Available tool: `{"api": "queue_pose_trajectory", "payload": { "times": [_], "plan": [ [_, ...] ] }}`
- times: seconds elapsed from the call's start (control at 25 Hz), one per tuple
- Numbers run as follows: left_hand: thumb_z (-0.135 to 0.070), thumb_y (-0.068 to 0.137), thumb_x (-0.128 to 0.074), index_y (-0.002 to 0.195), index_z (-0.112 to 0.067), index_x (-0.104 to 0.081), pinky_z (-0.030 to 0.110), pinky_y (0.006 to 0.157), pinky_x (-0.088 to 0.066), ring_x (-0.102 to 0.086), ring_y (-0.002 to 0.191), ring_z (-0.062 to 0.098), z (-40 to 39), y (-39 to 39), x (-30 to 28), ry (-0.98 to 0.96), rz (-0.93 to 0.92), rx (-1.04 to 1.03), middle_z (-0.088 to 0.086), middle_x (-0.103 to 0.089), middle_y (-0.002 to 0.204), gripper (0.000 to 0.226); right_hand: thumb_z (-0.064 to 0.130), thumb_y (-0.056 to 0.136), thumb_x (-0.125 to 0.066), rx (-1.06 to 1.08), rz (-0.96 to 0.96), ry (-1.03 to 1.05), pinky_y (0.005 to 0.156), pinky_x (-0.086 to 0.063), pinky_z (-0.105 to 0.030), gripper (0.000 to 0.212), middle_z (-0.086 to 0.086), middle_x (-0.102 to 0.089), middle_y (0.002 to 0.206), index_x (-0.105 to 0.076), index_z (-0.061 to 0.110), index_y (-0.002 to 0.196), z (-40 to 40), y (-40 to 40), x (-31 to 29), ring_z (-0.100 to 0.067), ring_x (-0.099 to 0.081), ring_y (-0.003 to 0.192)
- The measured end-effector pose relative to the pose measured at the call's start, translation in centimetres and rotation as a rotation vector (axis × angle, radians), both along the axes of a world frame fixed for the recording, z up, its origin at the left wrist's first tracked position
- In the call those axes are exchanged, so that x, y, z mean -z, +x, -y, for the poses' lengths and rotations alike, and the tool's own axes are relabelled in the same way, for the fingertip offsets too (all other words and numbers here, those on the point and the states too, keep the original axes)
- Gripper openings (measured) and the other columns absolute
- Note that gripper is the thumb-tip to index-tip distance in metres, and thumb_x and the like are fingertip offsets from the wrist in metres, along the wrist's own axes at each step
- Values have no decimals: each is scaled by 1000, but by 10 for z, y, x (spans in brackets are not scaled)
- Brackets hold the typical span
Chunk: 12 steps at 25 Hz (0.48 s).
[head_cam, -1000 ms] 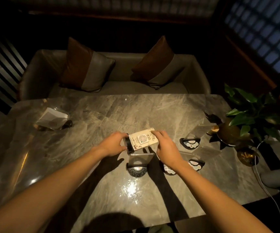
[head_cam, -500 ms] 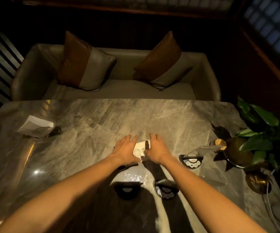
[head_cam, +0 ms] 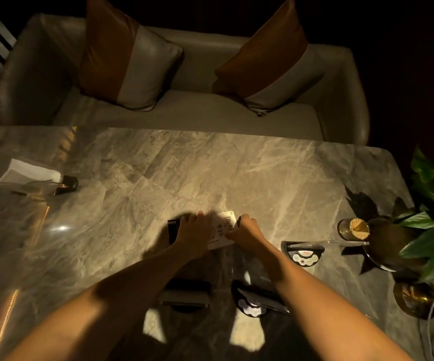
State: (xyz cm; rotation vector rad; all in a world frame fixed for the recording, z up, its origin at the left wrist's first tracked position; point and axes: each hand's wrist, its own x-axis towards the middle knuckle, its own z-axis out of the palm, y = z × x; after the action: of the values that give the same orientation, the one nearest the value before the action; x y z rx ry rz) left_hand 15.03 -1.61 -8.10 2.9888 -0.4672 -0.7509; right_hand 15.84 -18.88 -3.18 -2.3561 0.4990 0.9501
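The card lies near the middle of the table, printed face up and slightly tilted, with its black base sticking out to the left. The right hand pinches the card's right edge, thumb on the printed face and fingers curled over the far side. The left hand lies over the card's left part and the base. It is blurred, so I cannot tell whether it grips or only presses.

Half a second ago both hands lay flat with fingers spread and hid most of the card. Now more of the print shows between them, and the base has come into sight.

Two more sign stands sit toward the near edge under the forearms, and a third is to the right. A toothpick jar and a plant stand at the right edge, and a napkin holder at the left edge. A sofa runs along the far edge.
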Motion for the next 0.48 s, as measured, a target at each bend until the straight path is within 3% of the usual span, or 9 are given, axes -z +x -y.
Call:
{"api": "queue_pose_trajectory", "payload": {
  "times": [0.08,0.16,0.2,0.32,0.4,0.48],
  "plan": [
    [-50,74,-72,136,-30,-38,55,93,-48,-60,112,28,1,-1,7,-29,-23,-34,1,-57,121,74,27,85,-75,20,13,10,71,-58,-35,52,-13,-53,116,-49,4,123,-1,2,4,-25,-60,96],
    [-45,77,-70,137,-29,-38,53,94,-49,-59,114,28,1,-2,11,-59,-10,-36,1,-56,122,70,27,89,-71,56,10,57,51,-45,-24,40,-8,-58,103,-50,6,115,-2,3,5,-13,-57,76],
    [-45,78,-69,139,-27,-38,52,94,-49,-58,114,28,1,-3,12,-75,1,-33,2,-56,124,71,28,89,-70,74,12,76,47,-42,-22,36,-7,-60,99,-51,7,112,-2,4,6,-10,-56,72],
    [-56,81,-59,146,-22,-32,51,92,-51,-59,114,29,-2,-1,11,-138,34,-28,5,-54,129,79,27,87,-73,86,62,120,55,-49,-27,35,-8,-64,101,-56,7,110,1,4,1,-17,-62,79],
    [-68,81,-49,149,-15,-32,50,85,-54,-61,107,32,0,4,-4,-129,104,-22,12,-55,130,87,15,85,-72,140,147,167,58,-48,-26,26,-8,-65,101,-56,7,105,5,6,-9,-22,-62,85],
    [-76,77,-56,143,-10,-45,41,69,-56,-64,86,30,6,7,-28,-192,193,-83,15,-62,110,93,1,84,-67,211,250,217,63,-51,-30,22,-9,-69,104,-54,13,96,10,12,-25,-24,-64,89]
  ]
}}
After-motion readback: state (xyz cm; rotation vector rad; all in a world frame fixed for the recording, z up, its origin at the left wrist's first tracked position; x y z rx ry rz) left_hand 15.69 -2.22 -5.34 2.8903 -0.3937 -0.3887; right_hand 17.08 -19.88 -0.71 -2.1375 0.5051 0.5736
